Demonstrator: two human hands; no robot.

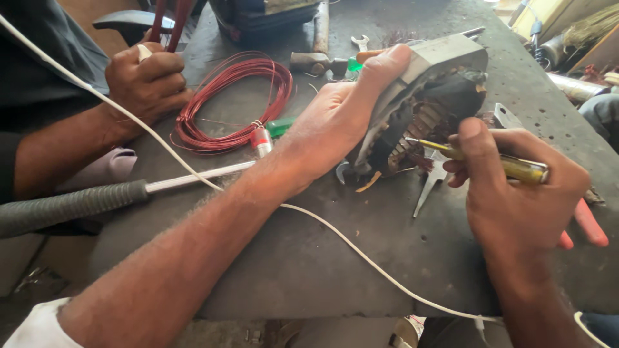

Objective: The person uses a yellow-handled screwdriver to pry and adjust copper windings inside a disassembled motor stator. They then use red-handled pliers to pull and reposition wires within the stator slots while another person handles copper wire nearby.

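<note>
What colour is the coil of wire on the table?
Red; the round coil of thin wire shows best in the head view.

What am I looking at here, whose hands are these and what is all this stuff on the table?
This is one picture from a camera worn on a person's head, looking down at their own two bare hands over a dark grey worktable. The left hand steadies a grey metal motor stator with dark windings, tilted up on the table. The right hand holds a yellow-handled screwdriver, its tip at the windings. Under that hand lies a tool with orange-red handles. Further left lies a coil of red wire, with a small hammer behind it. A thin white cable crosses the table. The hand at top left, gripping red handles, belongs to another person.
</note>
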